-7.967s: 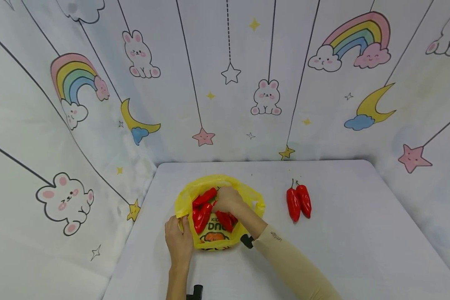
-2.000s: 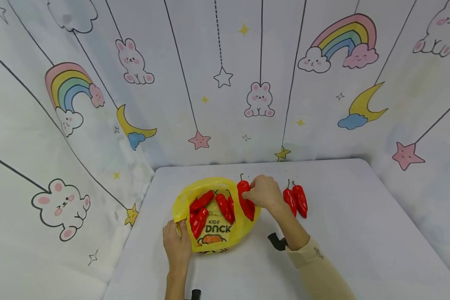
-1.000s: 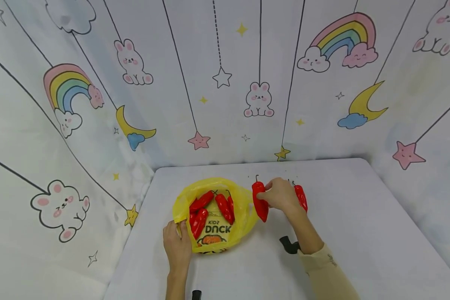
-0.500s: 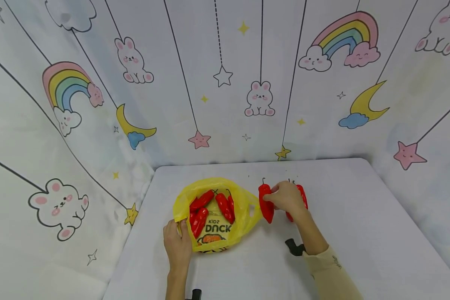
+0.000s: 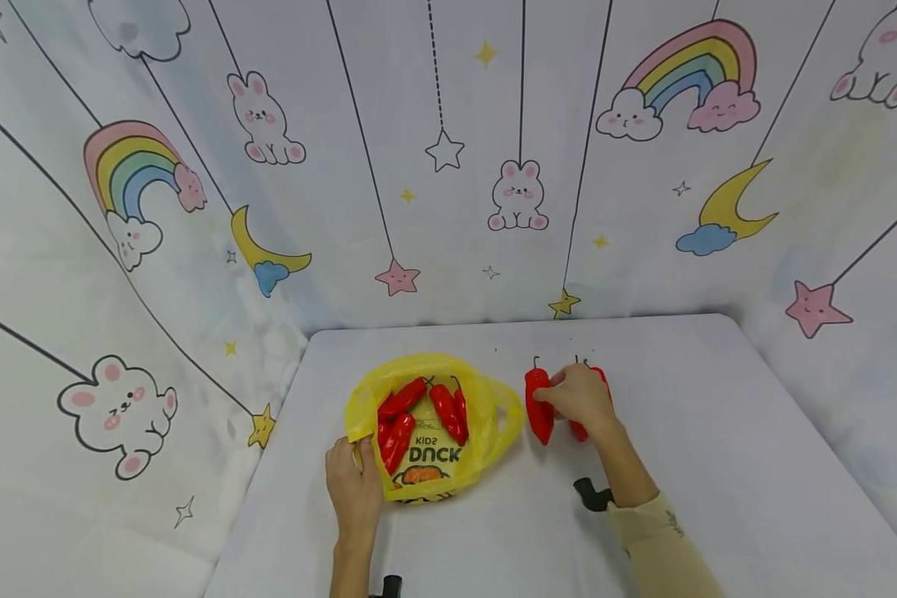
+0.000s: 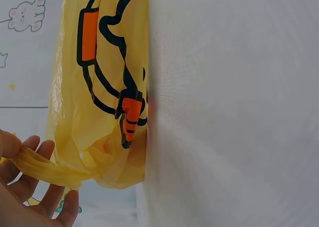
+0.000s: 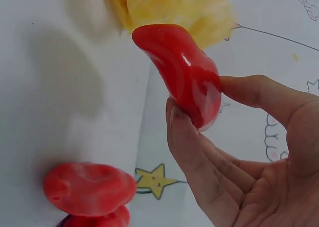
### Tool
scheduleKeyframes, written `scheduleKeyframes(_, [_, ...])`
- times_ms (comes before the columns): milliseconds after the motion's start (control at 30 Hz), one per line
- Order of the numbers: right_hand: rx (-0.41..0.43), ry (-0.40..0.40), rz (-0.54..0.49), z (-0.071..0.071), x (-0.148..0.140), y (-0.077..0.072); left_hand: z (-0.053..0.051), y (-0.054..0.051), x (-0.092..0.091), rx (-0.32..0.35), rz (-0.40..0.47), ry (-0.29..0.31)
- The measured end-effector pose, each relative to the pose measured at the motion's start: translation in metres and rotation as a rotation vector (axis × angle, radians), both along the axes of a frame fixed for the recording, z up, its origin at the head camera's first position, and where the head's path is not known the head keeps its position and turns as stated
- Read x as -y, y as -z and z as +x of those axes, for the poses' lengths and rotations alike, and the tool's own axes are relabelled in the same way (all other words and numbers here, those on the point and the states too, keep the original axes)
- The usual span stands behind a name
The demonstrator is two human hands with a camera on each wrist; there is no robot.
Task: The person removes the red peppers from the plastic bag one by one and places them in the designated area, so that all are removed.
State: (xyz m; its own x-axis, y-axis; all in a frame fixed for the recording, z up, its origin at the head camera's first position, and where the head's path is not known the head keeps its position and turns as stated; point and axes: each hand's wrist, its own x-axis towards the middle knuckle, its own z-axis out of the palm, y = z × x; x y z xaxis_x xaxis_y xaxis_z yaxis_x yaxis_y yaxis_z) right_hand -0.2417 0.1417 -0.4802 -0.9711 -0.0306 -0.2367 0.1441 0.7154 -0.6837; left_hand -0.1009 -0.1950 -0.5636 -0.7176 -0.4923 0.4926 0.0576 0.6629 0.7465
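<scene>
My right hand (image 5: 585,395) pinches a red pepper (image 5: 539,407) between thumb and fingers, just left of two other red peppers that it partly hides. In the right wrist view, the gripped pepper (image 7: 185,70) is held off the surface, with the two peppers (image 7: 89,188) lower left. My left hand (image 5: 355,482) pinches the left rim of the yellow bag (image 5: 497,432). Several red peppers (image 5: 448,413) lie inside its wide mouth. In the left wrist view, the left hand (image 6: 30,192) grips a twisted strip of the bag (image 6: 75,112).
The white table (image 5: 688,448) extends on all sides of the bag, its back edge meeting a white curtain (image 5: 448,216) printed with rabbits, rainbows and stars. Black wrist-camera parts (image 5: 592,496) show at the right wrist and near the lower left forearm.
My right hand has carried a pepper out of the bag and rightward to beside the two peppers on the table. The left hand has kept its hold on the rim.
</scene>
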Motion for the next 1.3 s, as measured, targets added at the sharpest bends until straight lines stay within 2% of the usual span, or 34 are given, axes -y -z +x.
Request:
scheduleKeyframes(267, [-0.019,0.01,0.028,-0.003,-0.005,0.011,0.0,0.002,0.001,0.027,0.006,-0.009])
scheduleKeyframes(467, [-0.06,0.017,0.109,-0.006,-0.007,0.019,0.0,0.002,0.0,0.028,0.002,-0.01])
scheduleKeyframes(700, [-0.062,0.059,0.196,-0.008,-0.004,0.03,-0.001,0.001,0.001,0.03,0.003,0.001])
scheduleKeyframes(1000, [-0.168,0.079,0.317,-0.01,-0.004,0.038,-0.003,0.004,0.001,0.023,0.004,0.009])
scheduleKeyframes(1300, [-0.157,0.092,0.348,-0.009,-0.008,0.044,-0.003,0.003,0.0,0.021,-0.003,0.0])
